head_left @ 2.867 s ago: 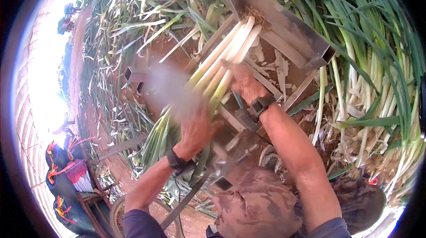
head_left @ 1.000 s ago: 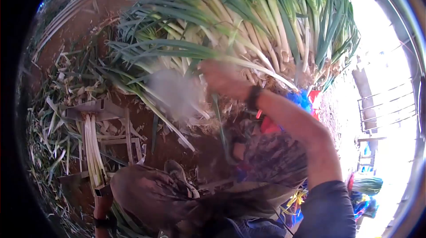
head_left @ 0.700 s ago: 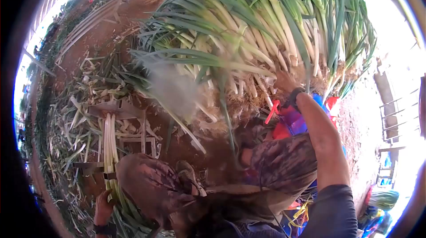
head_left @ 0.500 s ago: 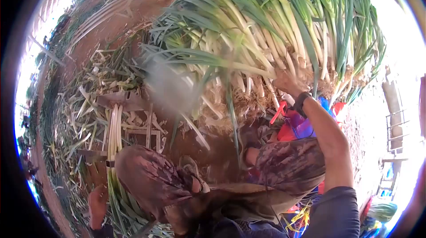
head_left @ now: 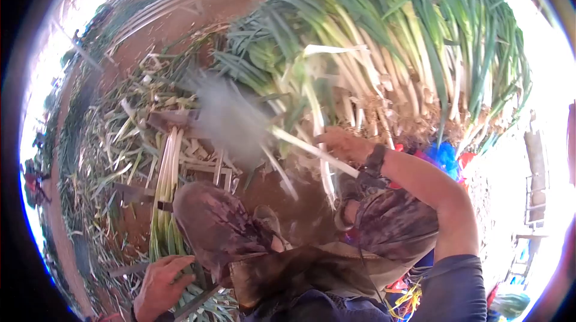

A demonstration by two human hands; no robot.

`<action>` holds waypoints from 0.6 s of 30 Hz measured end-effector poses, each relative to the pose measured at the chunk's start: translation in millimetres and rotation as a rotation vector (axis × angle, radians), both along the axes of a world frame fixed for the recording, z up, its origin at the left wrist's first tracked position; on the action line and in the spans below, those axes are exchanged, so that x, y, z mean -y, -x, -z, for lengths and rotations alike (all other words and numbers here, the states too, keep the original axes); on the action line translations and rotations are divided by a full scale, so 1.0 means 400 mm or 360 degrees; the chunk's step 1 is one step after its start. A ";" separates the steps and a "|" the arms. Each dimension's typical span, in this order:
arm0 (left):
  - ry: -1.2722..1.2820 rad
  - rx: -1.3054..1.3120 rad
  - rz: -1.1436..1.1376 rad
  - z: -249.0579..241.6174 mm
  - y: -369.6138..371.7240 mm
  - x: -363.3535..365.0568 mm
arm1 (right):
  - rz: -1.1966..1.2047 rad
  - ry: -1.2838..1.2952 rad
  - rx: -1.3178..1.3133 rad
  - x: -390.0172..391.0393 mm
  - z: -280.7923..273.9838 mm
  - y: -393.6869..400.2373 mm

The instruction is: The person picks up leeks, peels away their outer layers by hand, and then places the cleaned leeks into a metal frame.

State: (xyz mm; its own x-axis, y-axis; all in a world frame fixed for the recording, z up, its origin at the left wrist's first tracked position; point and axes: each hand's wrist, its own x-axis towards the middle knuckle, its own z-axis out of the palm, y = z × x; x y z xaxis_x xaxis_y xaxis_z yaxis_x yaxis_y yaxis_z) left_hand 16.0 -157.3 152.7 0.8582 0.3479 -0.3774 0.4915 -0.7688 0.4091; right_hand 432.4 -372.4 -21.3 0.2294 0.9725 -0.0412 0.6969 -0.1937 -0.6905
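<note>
two leeks (head_left: pixel 340 165) cross just below the nearer, curled right hand (head_left: pixel 345 144), running footward; left hand (head_left: pixel 161 286) curled too, any pinch i can't tell

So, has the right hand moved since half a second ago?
Yes: against the big pile of green stalks, the right hand has shifted left along its root ends and in toward the body.
</note>
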 end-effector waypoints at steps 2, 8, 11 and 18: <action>0.0197 0.0084 0.0141 -0.010 -0.010 0.029 | -0.0080 0.0152 0.0026 -0.047 0.063 0.000; 0.0504 0.0105 0.0621 0.037 -0.078 0.088 | 0.0585 0.0254 -0.0862 -0.109 0.052 0.063; 0.0455 0.0073 0.0666 0.097 -0.076 0.065 | 0.0493 0.0521 -0.0513 -0.123 0.124 0.030; 0.0122 0.0217 0.0077 0.113 0.035 -0.094 | 0.0266 0.0498 -0.0700 -0.086 0.145 -0.056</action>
State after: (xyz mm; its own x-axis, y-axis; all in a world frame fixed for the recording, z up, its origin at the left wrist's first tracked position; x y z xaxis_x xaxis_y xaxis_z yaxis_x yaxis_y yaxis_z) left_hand 2.0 -119.7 107.5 0.9185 0.2792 -0.2802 0.3903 -0.7542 0.5281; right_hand 455.0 -337.9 -79.3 0.2756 0.8504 -0.4482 0.2989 -0.5189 -0.8009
